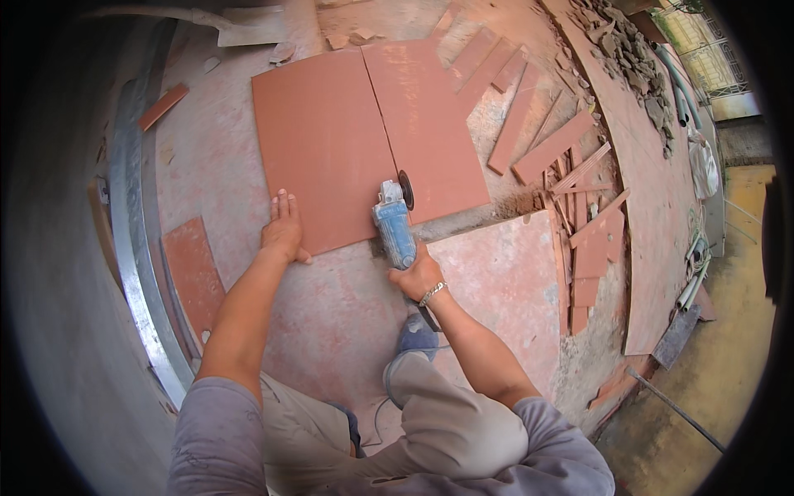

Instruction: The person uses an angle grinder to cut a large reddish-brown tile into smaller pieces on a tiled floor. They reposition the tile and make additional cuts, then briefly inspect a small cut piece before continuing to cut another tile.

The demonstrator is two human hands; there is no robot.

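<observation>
A blue angle grinder (394, 233) is gripped in my right hand (418, 276), its fingers wrapped round the rear of the body. The dark cutting disc (406, 189) stands upright at the near end of a straight dark line across a large red-brown tile (322, 140). To the right of that line lies the other section of tile (430, 124). My left hand (285, 228) rests on the near left edge of the tile, fingers stretched out and holding nothing. Whether the disc is turning I cannot tell.
Several cut tile strips (554, 149) and broken pieces (597, 248) lie to the right. A long metal bar (132, 231) runs along the left, beside a loose tile piece (193, 266). The grinder's cord (379, 422) trails near my foot (418, 335). Rubble (633, 58) is heaped far right.
</observation>
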